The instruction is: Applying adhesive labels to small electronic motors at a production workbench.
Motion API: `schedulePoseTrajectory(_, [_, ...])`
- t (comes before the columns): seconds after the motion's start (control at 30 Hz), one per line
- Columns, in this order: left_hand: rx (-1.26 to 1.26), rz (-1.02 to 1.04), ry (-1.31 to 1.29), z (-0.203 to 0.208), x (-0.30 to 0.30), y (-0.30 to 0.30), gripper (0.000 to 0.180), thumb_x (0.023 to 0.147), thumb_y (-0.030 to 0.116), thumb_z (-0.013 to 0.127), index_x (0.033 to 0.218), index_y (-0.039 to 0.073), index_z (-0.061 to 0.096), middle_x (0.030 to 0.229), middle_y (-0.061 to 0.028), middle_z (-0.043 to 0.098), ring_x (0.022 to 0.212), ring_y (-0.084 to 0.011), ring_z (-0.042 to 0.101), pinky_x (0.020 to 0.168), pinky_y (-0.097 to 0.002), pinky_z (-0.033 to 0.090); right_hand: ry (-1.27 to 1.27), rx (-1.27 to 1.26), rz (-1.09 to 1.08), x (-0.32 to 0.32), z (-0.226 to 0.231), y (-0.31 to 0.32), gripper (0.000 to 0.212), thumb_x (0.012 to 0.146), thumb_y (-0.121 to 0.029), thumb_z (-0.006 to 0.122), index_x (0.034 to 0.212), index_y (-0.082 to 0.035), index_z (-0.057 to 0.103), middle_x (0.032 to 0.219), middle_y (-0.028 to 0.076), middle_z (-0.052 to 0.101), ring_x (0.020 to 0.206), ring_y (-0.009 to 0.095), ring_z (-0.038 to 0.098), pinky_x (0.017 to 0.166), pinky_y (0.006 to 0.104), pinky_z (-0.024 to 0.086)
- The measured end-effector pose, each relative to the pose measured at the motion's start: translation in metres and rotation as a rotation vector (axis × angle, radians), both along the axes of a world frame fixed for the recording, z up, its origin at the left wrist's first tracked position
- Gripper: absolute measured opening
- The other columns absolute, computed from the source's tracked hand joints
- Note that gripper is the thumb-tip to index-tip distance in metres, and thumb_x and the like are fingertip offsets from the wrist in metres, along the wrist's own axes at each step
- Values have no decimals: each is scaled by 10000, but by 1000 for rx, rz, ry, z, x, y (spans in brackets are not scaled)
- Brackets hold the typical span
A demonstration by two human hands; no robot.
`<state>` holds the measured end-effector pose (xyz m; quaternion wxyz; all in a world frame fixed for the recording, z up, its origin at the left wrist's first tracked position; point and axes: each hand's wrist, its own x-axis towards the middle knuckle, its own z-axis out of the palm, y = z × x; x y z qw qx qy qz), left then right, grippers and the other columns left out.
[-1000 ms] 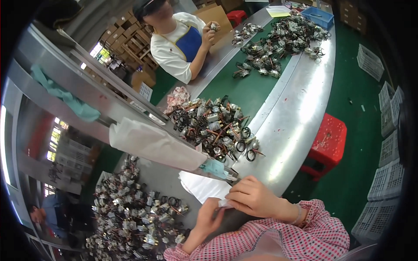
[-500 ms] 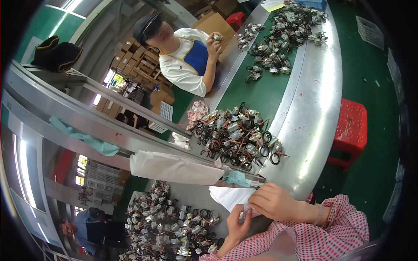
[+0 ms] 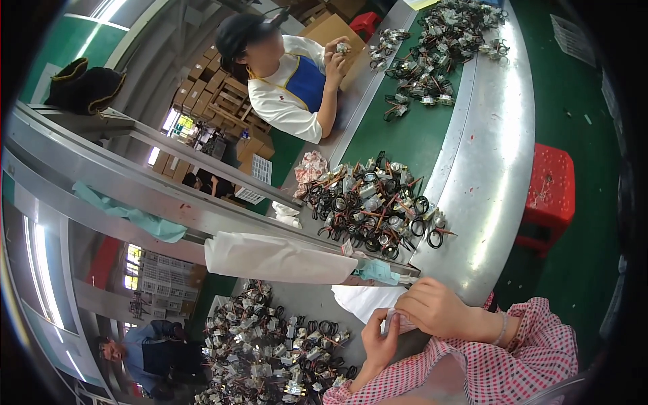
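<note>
Left hand (image 3: 378, 344) and right hand (image 3: 437, 309), fingers clamped on a pale piece (image 3: 390, 318), meet near the desk (image 3: 304, 297) edge.

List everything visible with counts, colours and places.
Wired parts: three heaps, silver and black, left, centre, top
Bench: one, silver and green, centre
Frame: one, grey, left
Stools: two, red, right, top
Cloths: two, teal, on frame
Sheets: at least two, white, frame, lower centre
Loose hat: one, black, left
Boxes: many, brown, background
Crates: several, white, right, background
Bundle: one, pinkish, centre
Coworkers: two clearly, white and blue clothes, top, left
Small piece: one, pale, lower centre
Left hand: one, pink checked sleeve, at piece
Right hand: one, matching sleeve, at piece
</note>
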<state>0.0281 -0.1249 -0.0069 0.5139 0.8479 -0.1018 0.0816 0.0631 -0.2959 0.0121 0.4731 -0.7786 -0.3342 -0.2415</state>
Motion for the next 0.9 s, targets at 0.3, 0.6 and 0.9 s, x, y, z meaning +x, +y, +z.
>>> schedulePoseTrajectory(0.3, [-309,187,66,-4,-8,-3,92,851,31,564,815,17,480,723,14,510,642,-43,446,589,-175,362,-129,-2,-72,1,-2,10,148,694,-125,569,812,-36,555,900,70,593,861,211,573,764,338,432])
schedulePoseTrajectory(0.6, [-368,229,-86,8,-1,-22,112,788,-42,558,718,6,484,657,-23,502,620,-74,444,585,-205,372,-188,-7,-132,0,17,4,135,685,-115,578,788,-34,548,940,79,596,906,230,570,788,377,438])
schedulePoseTrajectory(0.9, [-389,188,-82,18,-2,-23,141,793,-59,533,700,-1,445,619,-11,459,581,-52,396,533,-188,337,-187,3,-204,-13,24,15,167,616,-27,617,761,-21,534,935,100,591,893,266,572,764,404,456])
